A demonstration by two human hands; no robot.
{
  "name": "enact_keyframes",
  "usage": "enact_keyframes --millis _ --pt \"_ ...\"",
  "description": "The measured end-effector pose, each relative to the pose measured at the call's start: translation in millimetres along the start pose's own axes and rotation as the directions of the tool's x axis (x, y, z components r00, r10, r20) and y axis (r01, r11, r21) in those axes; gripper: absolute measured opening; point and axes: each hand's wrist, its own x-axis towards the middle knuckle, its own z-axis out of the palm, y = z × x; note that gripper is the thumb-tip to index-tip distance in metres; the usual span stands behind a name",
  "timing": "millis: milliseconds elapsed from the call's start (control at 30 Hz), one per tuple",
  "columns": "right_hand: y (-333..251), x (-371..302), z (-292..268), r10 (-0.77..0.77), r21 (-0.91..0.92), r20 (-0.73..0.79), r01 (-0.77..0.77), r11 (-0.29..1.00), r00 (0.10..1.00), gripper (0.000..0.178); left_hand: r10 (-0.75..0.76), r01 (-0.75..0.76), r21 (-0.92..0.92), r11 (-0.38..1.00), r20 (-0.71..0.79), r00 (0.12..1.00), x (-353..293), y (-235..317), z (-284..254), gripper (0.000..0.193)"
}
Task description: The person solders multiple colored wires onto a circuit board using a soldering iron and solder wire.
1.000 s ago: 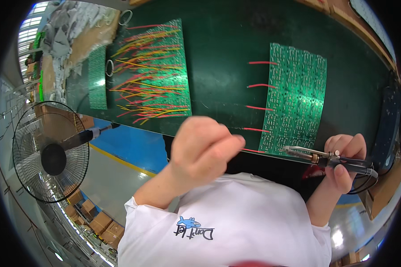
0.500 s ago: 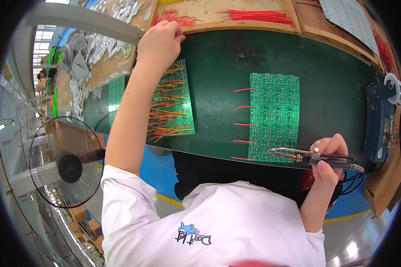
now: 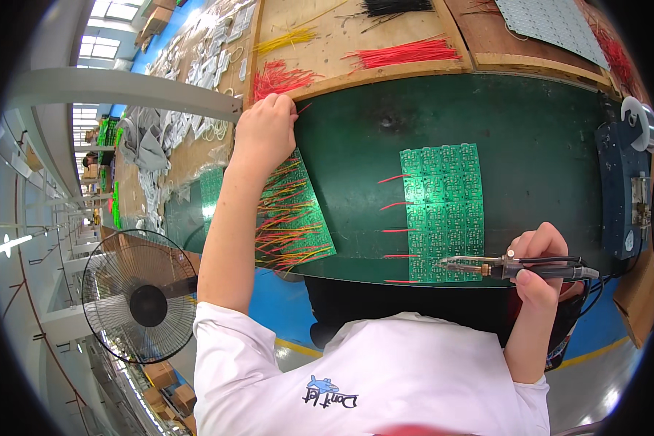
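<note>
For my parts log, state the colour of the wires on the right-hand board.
Those wires are red, seen best in the head view.

Left hand [image 3: 267, 131] apparently pinching red wire [image 3: 305, 107], right hand [image 3: 542, 243] holding soldering tool [image 3: 495, 266], green circuit board [image 3: 443, 207]

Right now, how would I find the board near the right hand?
On the dark green table, look right, toward the right hand holding a metal-tipped tool. There lies a green circuit board with just five red wires along its left edge; the neighbouring board bristles with red and yellow wires.
</note>
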Motion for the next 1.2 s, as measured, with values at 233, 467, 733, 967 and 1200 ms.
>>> enact_keyframes --millis 233,467,733,967,1200 --pt "-0.1 0.8 -1.7 0.018 0.005 -0.018 -0.018 1.0 1.0 0.03 -0.016 0.016 -0.032 0.999 0.005 1.0 4.9 -4.1 -11.5 0.01" --pt "-0.2 0.7 -2.3 0.035 0.001 -0.023 -0.035 0.999 0.999 0.031 -0.104 0.108 -0.072 0.992 0.062 0.993 2.4 7.2 -6.6 0.008" --pt "-4.5 2.2 -1.1 0.044 0.042 -0.021 -0.043 0.998 0.999 0.029 -0.145 0.146 0.031 0.989 -0.04 0.989 26.4 -9.4 -27.6 0.007" --pt "-5.7 4.5 -3.1 0.037 0.018 -0.001 -0.037 0.999 0.999 0.027 -0.359 0.316 0.195 0.928 0.245 0.901 95.0 -3.7 -48.9 0.022" --pt "-10.6 5.1 -2.1 0.044 0.026 -0.027 -0.044 0.999 0.999 0.027 0.021 -0.018 -0.281 0.96 0.009 1.0 208.2 63.1 -16.3 0.027"
